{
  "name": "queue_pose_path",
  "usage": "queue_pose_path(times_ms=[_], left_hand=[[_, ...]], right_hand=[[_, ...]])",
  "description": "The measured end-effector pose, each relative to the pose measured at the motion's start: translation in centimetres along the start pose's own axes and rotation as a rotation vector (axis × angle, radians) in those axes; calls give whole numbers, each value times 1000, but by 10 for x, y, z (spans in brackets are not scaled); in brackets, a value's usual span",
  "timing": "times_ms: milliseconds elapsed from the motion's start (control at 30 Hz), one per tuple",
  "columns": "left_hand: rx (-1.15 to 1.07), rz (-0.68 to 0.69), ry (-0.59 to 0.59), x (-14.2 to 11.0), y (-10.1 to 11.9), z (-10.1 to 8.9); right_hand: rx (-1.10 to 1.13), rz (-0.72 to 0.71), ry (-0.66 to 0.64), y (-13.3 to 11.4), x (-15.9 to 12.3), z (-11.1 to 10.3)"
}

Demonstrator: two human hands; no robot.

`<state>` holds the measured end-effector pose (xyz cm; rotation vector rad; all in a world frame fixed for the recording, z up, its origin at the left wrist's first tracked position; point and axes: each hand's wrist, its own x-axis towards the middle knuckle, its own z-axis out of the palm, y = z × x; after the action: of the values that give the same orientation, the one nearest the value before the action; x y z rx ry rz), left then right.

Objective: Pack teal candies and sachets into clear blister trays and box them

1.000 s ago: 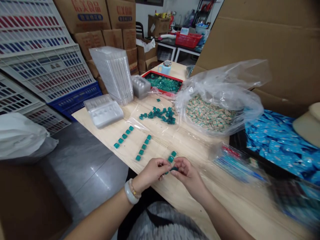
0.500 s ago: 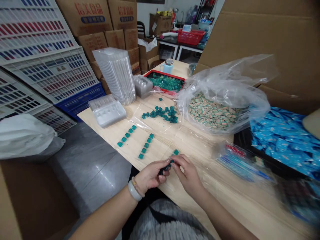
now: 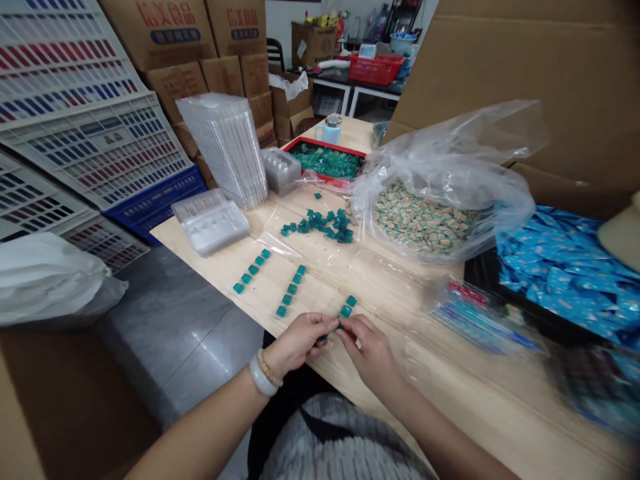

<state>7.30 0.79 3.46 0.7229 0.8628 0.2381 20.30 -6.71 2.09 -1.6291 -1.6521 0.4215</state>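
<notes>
My left hand [image 3: 300, 339], with a bangle and bead bracelet on the wrist, is closed around dark green square pieces [image 3: 323, 339] that are mostly hidden by the fingers. The thumb and fingertips of my right hand [image 3: 369, 348] pinch at a green piece right beside my left thumb. Just beyond the fingertips, two shiny green square pieces [image 3: 346, 311] lie in a short line on the table. Further left are two slanting rows of the same pieces, a middle row [image 3: 291, 289] and a left row [image 3: 253, 270]. A loose green heap [image 3: 320, 224] lies behind them.
Clear plastic trays [image 3: 225, 150] stand stacked at the back left, near an opened tray [image 3: 215, 223]. A red-rimmed tray [image 3: 363, 160] holds green pieces. To the right are a plastic bag [image 3: 430, 223] of small packets and blue packets [image 3: 565, 267]. Crates [image 3: 100, 140] stand left.
A second green piece now lies in the short line near my right hand. Both hands have drawn slightly toward me and left, with fingertips still together.
</notes>
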Motion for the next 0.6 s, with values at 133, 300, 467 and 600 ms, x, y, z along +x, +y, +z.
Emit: queue_pose_path(times_ms=[133, 300, 467, 600], left_hand=[[-20, 67, 128, 1, -10, -2], [-176, -53, -65, 1, -10, -10], [-286, -232, -159, 2, -6, -16], [-222, -268, -131, 5, -7, -19]], right_hand=[[39, 92, -46, 0, -9, 8], [34, 114, -38, 1, -11, 10], [10, -30, -78, 1, -10, 3], [-90, -132, -80, 3, -17, 4]])
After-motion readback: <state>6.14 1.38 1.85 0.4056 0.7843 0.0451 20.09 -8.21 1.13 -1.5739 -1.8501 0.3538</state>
